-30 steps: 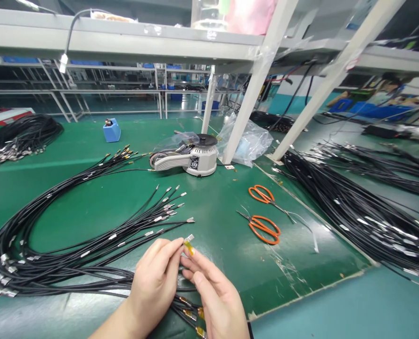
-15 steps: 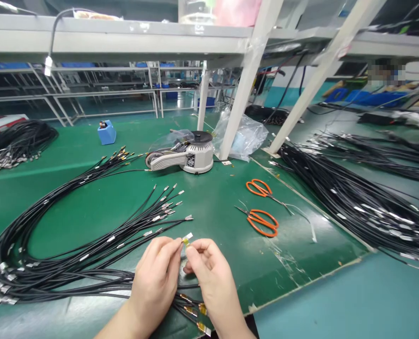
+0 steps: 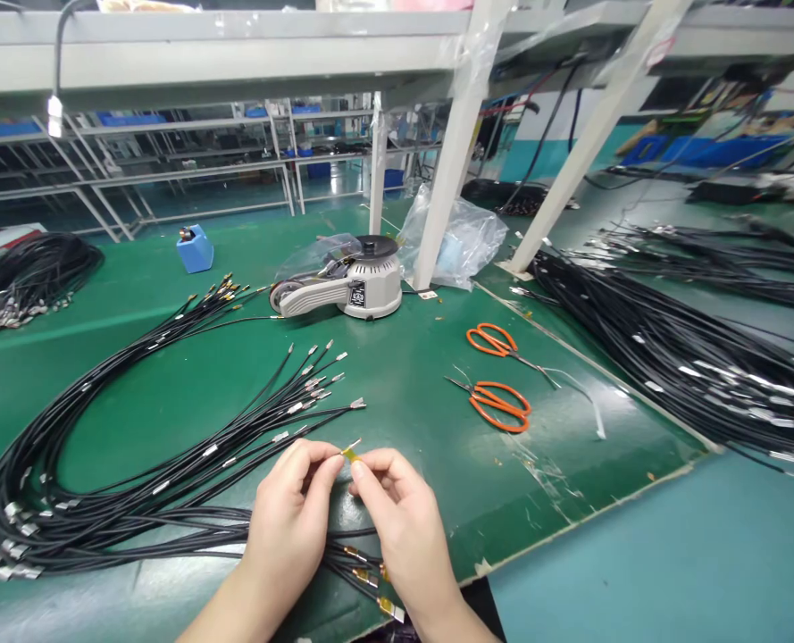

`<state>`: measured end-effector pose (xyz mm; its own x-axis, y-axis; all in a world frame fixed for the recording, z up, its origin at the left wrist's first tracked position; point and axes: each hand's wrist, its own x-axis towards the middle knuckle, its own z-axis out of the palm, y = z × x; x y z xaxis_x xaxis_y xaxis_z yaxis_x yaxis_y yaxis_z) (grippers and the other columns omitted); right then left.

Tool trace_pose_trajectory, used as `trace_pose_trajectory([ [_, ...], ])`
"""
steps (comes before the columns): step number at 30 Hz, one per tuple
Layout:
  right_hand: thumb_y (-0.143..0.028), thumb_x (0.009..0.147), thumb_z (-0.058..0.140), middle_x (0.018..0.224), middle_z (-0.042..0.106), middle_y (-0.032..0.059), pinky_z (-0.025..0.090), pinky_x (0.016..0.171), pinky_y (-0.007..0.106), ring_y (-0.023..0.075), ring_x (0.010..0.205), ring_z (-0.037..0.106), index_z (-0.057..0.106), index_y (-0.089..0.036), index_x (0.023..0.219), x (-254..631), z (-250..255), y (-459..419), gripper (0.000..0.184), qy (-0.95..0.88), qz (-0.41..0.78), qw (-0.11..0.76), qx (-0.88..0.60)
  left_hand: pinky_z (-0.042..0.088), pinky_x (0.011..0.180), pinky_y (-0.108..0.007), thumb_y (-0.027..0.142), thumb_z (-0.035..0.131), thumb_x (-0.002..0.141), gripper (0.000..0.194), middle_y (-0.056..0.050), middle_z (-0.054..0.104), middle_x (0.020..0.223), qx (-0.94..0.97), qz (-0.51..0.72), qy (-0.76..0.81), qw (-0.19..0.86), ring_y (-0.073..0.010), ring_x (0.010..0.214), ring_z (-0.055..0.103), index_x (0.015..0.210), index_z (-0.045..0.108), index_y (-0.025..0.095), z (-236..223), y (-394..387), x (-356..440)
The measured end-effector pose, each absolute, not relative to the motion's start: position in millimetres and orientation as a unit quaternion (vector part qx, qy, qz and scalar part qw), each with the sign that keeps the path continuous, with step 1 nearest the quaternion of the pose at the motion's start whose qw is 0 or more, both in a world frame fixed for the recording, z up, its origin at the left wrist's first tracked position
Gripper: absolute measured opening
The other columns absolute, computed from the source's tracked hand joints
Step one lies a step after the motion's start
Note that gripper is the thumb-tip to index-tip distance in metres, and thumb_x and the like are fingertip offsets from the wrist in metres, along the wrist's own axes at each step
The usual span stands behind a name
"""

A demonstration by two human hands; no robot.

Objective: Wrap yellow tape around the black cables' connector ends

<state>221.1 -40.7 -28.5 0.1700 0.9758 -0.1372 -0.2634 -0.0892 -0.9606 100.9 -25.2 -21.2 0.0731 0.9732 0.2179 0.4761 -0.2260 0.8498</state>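
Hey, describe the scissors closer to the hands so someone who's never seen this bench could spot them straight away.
Start at the green table and find the person's right hand. Beyond it to the right lie the nearer scissors and the farther scissors, both orange-handled. Pick the nearer ones: their blades point left, while the others' point right.

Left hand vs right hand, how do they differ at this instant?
Grip: the left hand pinches just behind a silvery cable tip; the right hand has thumb and finger at the yellow tape near that tip.
Surroundings: the left hand is beside the black cable bundle; the right hand is beside the loose taped cable ends.
Shared: both are bare, fingertips nearly meeting.
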Motion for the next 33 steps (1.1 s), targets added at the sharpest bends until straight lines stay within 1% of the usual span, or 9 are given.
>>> trace_pose_trajectory([
  [2, -0.035, 0.074, 0.066, 0.068, 0.061, -0.0006, 0.046, 0.065, 0.025, 0.0138, 0.066, 0.056, 0.061, -0.016, 0.072, 222, -27, -40, 0.020, -0.354, 0.544, 0.573, -0.501, 0.043, 0.053, -0.022, 0.034, 0.052, 0.085, 0.019, 0.002, 0.058, 0.064, 0.621, 0.402, 0.565, 0.366, -0.0121, 0.057, 0.055, 0.076, 0.062, 0.019, -18, -25, 102],
  [4, -0.034, 0.075, 0.066, 0.067, 0.061, -0.0010, 0.046, 0.064, 0.025, 0.0137, 0.066, 0.056, 0.061, -0.016, 0.072, 222, -26, -40, 0.018, -0.354, 0.547, 0.573, -0.497, 0.036, 0.042, -0.021, 0.039, 0.055, 0.081, 0.023, 0.005, 0.051, 0.054, 0.569, 0.400, 0.577, 0.428, -0.0092, 0.044, 0.045, 0.075, 0.061, 0.018, -16, -24, 104],
  [6, -0.033, 0.075, 0.065, 0.067, 0.061, -0.0014, 0.045, 0.064, 0.024, 0.0135, 0.065, 0.056, 0.060, -0.017, 0.071, 221, -26, -39, 0.017, -0.354, 0.551, 0.572, -0.493, 0.032, 0.037, -0.020, 0.044, 0.058, 0.076, 0.027, 0.007, 0.045, 0.048, 0.524, 0.404, 0.577, 0.478, -0.0073, 0.038, 0.039, 0.073, 0.060, 0.017, -13, -24, 105],
  [9, -0.031, 0.075, 0.065, 0.066, 0.061, -0.0014, 0.045, 0.064, 0.024, 0.0136, 0.066, 0.057, 0.060, -0.017, 0.070, 220, -26, -38, 0.016, -0.353, 0.554, 0.574, -0.488, 0.030, 0.036, -0.019, 0.047, 0.062, 0.072, 0.031, 0.008, 0.043, 0.044, 0.487, 0.406, 0.564, 0.529, -0.0064, 0.035, 0.038, 0.069, 0.057, 0.016, -10, -22, 106],
  [15, -0.028, 0.076, 0.065, 0.063, 0.060, -0.0024, 0.045, 0.062, 0.024, 0.0135, 0.064, 0.058, 0.060, -0.017, 0.069, 222, -27, -37, 0.014, -0.361, 0.546, 0.583, -0.481, 0.030, 0.036, -0.018, 0.047, 0.067, 0.070, 0.034, 0.007, 0.046, 0.044, 0.452, 0.407, 0.540, 0.582, -0.0050, 0.034, 0.039, 0.064, 0.055, 0.015, -11, -19, 104],
  [20, -0.027, 0.076, 0.065, 0.065, 0.063, -0.0011, 0.045, 0.062, 0.024, 0.0136, 0.064, 0.059, 0.061, -0.017, 0.068, 223, -26, -36, 0.014, -0.370, 0.539, 0.583, -0.483, 0.030, 0.037, -0.017, 0.042, 0.068, 0.072, 0.031, 0.006, 0.047, 0.043, 0.426, 0.413, 0.502, 0.630, -0.0047, 0.034, 0.039, 0.065, 0.056, 0.015, -14, -19, 101],
  [24, -0.025, 0.077, 0.064, 0.064, 0.063, -0.0013, 0.045, 0.063, 0.025, 0.0133, 0.064, 0.058, 0.060, -0.017, 0.066, 223, -24, -35, 0.014, -0.376, 0.536, 0.581, -0.484, 0.028, 0.037, -0.016, 0.039, 0.067, 0.074, 0.029, 0.006, 0.047, 0.043, 0.409, 0.403, 0.464, 0.675, -0.0044, 0.034, 0.039, 0.064, 0.056, 0.014, -13, -18, 98],
  [29, -0.025, 0.076, 0.064, 0.066, 0.061, -0.0012, 0.045, 0.064, 0.026, 0.0138, 0.066, 0.056, 0.061, -0.017, 0.065, 225, -22, -37, 0.014, -0.395, 0.532, 0.578, -0.477, 0.025, 0.034, -0.016, 0.040, 0.068, 0.074, 0.031, 0.007, 0.045, 0.043, 0.393, 0.375, 0.440, 0.715, -0.0036, 0.032, 0.036, 0.063, 0.055, 0.014, -10, -15, 96],
  [33, -0.026, 0.075, 0.065, 0.068, 0.060, -0.0009, 0.045, 0.066, 0.027, 0.0144, 0.067, 0.056, 0.062, -0.017, 0.064, 229, -21, -39, 0.014, -0.407, 0.537, 0.569, -0.471, 0.026, 0.034, -0.015, 0.040, 0.068, 0.074, 0.030, 0.007, 0.043, 0.044, 0.409, 0.358, 0.416, 0.729, -0.0031, 0.034, 0.033, 0.064, 0.056, 0.013, -10, -15, 93],
])
